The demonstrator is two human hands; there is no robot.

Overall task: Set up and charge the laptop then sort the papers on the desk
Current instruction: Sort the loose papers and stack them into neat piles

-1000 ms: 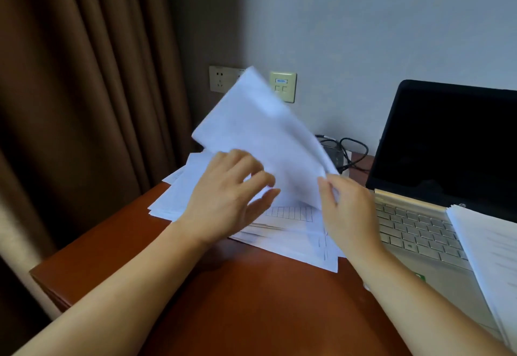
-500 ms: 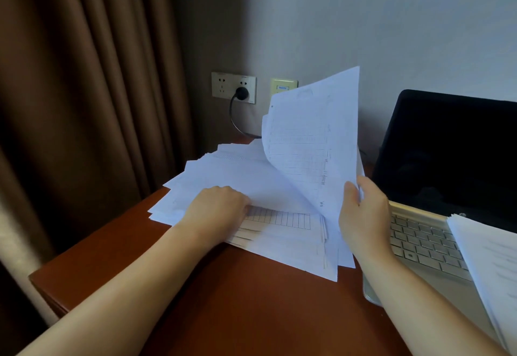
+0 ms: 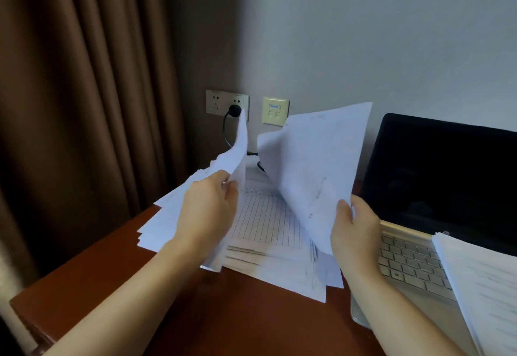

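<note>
Left hand (image 3: pixel 208 210) pinches curled sheet (image 3: pixel 238 154) over pile (image 3: pixel 268 224) at desk (image 3: pixel 223 316) back edge. Right hand (image 3: pixel 355 232) grips raised sheet (image 3: pixel 316 165).

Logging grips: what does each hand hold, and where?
Left hand pinches a curled sheet partway along its edge; right hand grips a flat sheet near its lower corner.
</note>
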